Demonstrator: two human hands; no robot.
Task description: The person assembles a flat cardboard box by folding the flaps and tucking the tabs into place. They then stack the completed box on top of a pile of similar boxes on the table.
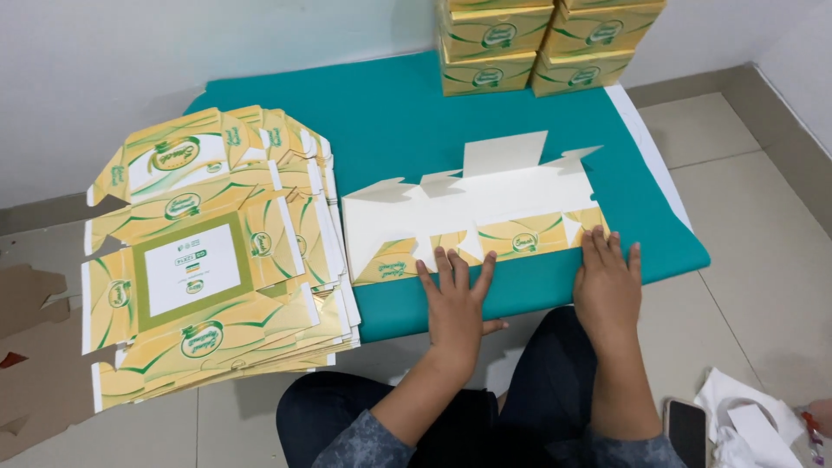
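Observation:
A flat, unfolded carton blank [485, 204] lies white side up on a teal mat [407, 113]. Its near flaps are folded over and show yellow and green print. My left hand [457, 299] lies flat, fingers spread, pressing on the folded near edge around the middle. My right hand [607, 277] presses the same fold at the blank's right end. Neither hand grips anything.
A thick stack of flat yellow carton blanks [208, 260] sits to the left, partly on the mat. Assembled yellow boxes [546, 43] are piled against the far wall. A phone [686, 429] and crumpled white paper [754, 425] lie on the floor tiles at lower right. Brown cardboard [35, 347] lies far left.

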